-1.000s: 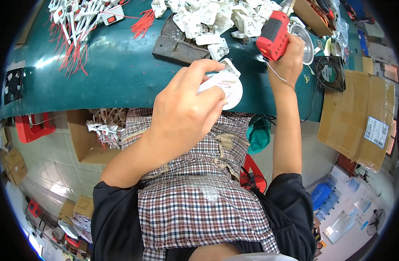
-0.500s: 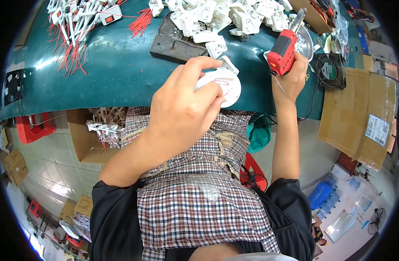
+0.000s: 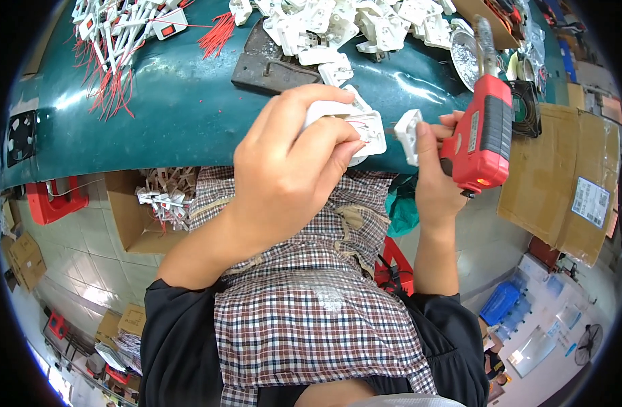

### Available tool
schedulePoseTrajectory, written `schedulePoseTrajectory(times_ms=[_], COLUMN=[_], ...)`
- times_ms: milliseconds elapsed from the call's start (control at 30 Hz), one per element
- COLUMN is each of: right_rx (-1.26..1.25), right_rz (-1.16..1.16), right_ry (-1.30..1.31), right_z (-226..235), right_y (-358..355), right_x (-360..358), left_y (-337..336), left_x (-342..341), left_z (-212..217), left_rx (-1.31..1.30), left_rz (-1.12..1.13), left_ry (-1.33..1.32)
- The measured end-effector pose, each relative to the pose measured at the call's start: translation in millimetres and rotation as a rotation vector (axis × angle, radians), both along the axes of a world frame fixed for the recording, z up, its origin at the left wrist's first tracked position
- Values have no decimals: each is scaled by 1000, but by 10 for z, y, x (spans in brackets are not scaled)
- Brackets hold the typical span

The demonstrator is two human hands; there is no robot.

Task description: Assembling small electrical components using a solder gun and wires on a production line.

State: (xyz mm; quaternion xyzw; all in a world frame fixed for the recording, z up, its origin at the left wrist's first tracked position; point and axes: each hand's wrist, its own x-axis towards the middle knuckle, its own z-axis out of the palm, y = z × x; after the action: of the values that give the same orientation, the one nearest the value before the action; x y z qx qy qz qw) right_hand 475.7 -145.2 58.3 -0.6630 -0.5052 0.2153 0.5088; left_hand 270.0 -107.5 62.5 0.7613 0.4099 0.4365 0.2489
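Note:
My left hand [image 3: 284,152] is closed in a pinch on a small white plastic housing [image 3: 374,130], with thin wires inside it. Beneath its fingers are other white parts, partly hidden by the hand. In my right hand [image 3: 436,180] is a red-and-black gun-shaped tool [image 3: 479,136] with a metal tip, pointed toward the back of the table and slightly blurred. Between that hand's thumb and fingers sits a loose white plastic piece [image 3: 409,136], a little right of the housing and apart from it.
White plastic parts [image 3: 331,30] are heaped at the back, beside a dark metal block [image 3: 270,71]. White-cased pieces with red wires [image 3: 121,37] lie at the far left. A round metal dish [image 3: 464,61], a small black fan [image 3: 526,108] and a cardboard box [image 3: 555,183] are on the right.
My right hand has drawn the tool nearer and turned it, and now also holds a white piece. My left hand now shows the wired square housing where a round white part was visible.

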Motion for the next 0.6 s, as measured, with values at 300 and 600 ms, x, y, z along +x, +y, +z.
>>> schedulePoseTrajectory(times_ms=[300,600], right_rx=[37,230], right_rz=[107,126], right_ry=[-283,-592], right_z=[-189,-30], right_y=[-4,87], right_x=[-260,-495], left_y=[40,-442], left_x=[-1096,-2306], left_z=[295,133], left_rx=[-245,-315], left_rz=[213,566], left_ry=[110,1005])
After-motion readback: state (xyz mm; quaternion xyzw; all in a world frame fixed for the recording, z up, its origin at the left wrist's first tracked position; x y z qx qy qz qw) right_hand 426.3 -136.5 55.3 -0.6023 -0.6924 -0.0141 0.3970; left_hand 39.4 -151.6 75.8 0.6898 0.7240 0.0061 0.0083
